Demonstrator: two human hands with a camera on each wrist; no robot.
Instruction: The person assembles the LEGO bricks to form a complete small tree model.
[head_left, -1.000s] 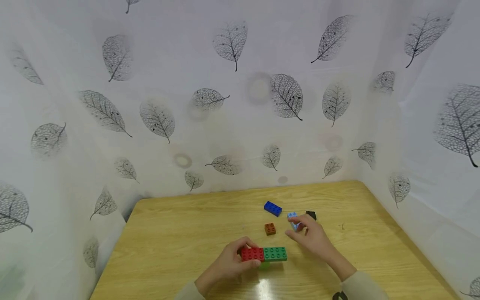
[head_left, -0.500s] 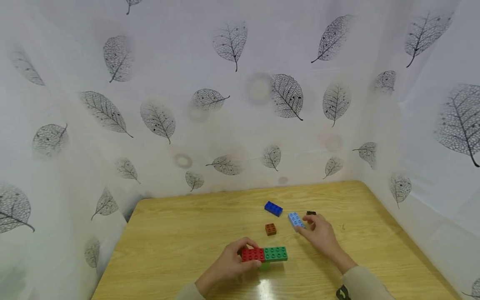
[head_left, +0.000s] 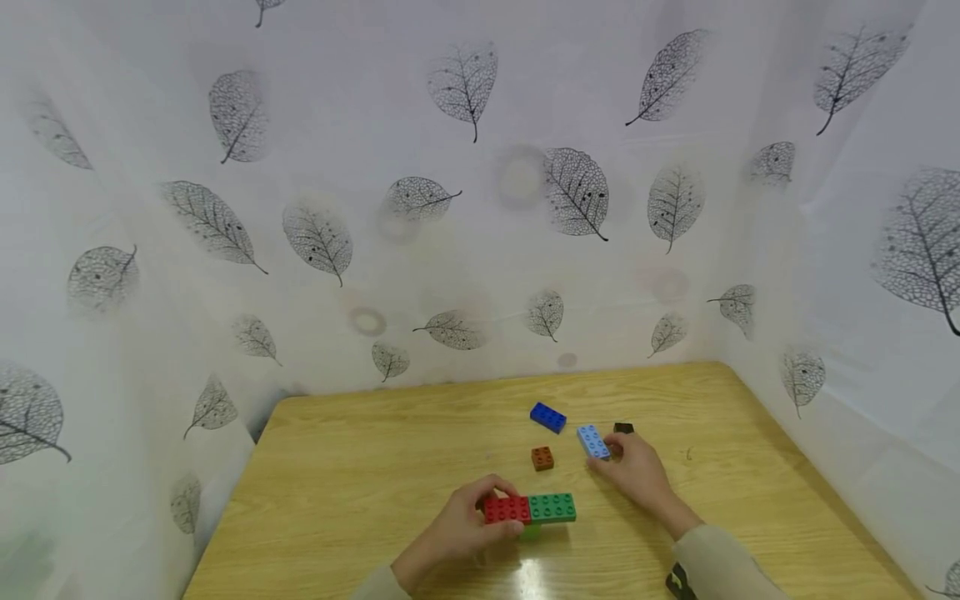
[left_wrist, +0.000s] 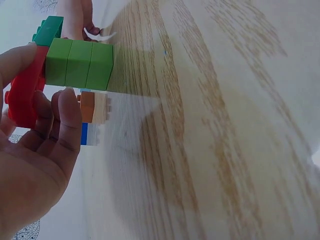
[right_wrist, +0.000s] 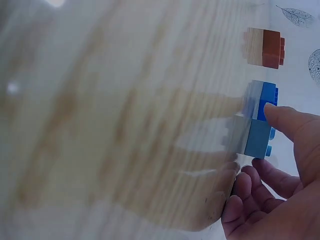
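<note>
My left hand [head_left: 472, 521] grips the red brick [head_left: 507, 509] of a small build, thumb on the near side and fingers behind. End to end with it sits a dark green brick [head_left: 552, 507]. Beneath their join are light green bricks [left_wrist: 79, 64], stacked. To the right, my right hand [head_left: 637, 473] has thumb and fingertips at the near end of a light blue brick [head_left: 591, 440], which lies on the table. In the right wrist view this brick [right_wrist: 258, 137] is between thumb and index finger, seemingly pinched.
A dark blue brick [head_left: 548, 417] and a small orange-brown brick [head_left: 542, 458] lie on the wooden table [head_left: 360, 467]. Behind the right hand is a black piece [head_left: 623, 427], partly hidden. A white leaf-print curtain [head_left: 480, 250] borders the table's back and sides.
My right hand moved from over the light blue brick to its near right end, and its fingertips now close in on it. My left hand and the build stay put.
</note>
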